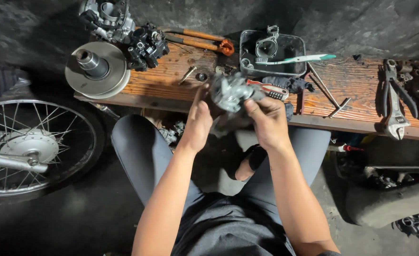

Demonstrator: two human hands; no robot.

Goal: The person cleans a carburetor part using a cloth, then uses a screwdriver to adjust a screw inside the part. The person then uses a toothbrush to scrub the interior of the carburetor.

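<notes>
Both hands hold a small silver metal engine part, like a carburetor body (229,93), above my lap in front of a low wooden bench (171,76). My left hand (197,124) grips its left side, thumb up against it. My right hand (266,122) clasps its right and underside, where a dark rag (228,122) seems wrapped below the part. The part is blurred.
On the bench lie a round pulley disc (95,70), black carburetor pieces (145,47), an orange-handled tool (202,41), a dark tray (272,53) with a toothbrush (295,59), a T-handle wrench (325,92), pliers and an adjustable wrench (395,102). A spoked wheel (31,147) stands at left.
</notes>
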